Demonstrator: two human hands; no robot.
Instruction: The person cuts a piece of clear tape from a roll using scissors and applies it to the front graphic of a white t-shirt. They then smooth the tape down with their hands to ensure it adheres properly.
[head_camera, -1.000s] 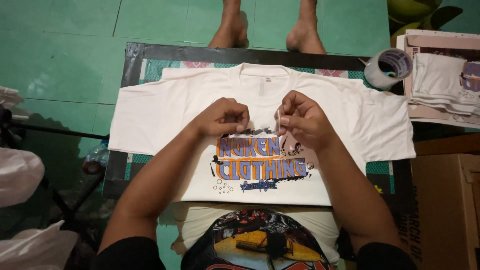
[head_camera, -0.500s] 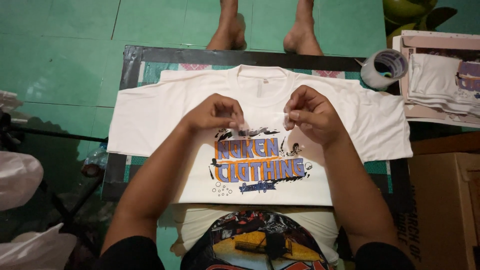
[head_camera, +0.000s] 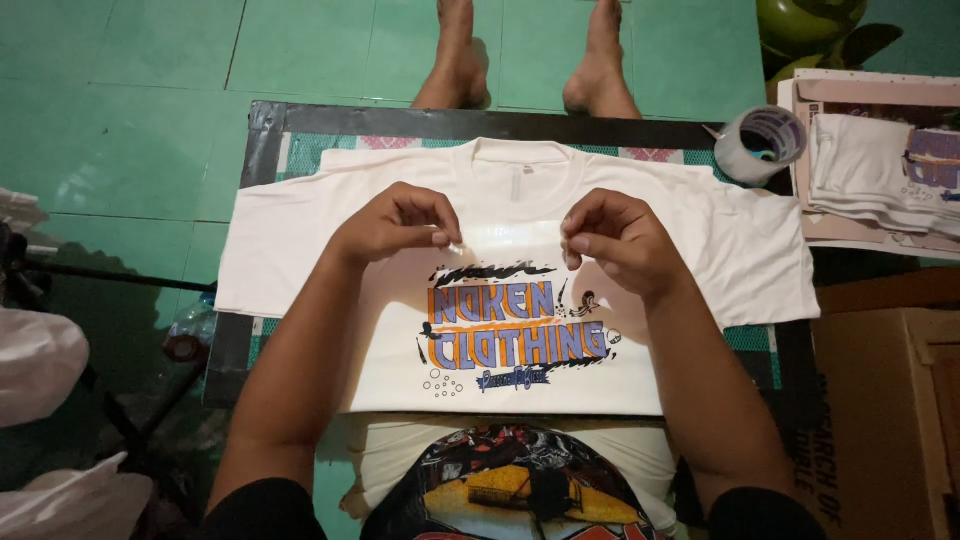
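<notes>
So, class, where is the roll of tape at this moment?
In the head view, the roll of tape sits at upper right, on the board's far corner, between the white T-shirt and the stack of folded shirts.

Folded shirts (head_camera: 890, 170) cut off (right edge); box (head_camera: 890, 420) too.

Both forearms bare, left hand (head_camera: 395, 228) and right hand (head_camera: 620, 240) ungloved, without rings or watch. Short black sleeves (head_camera: 255, 510) noted at upper arms. Black shirt front (head_camera: 510, 490) printed with multicoloured graphic in orange, red and white.
</notes>
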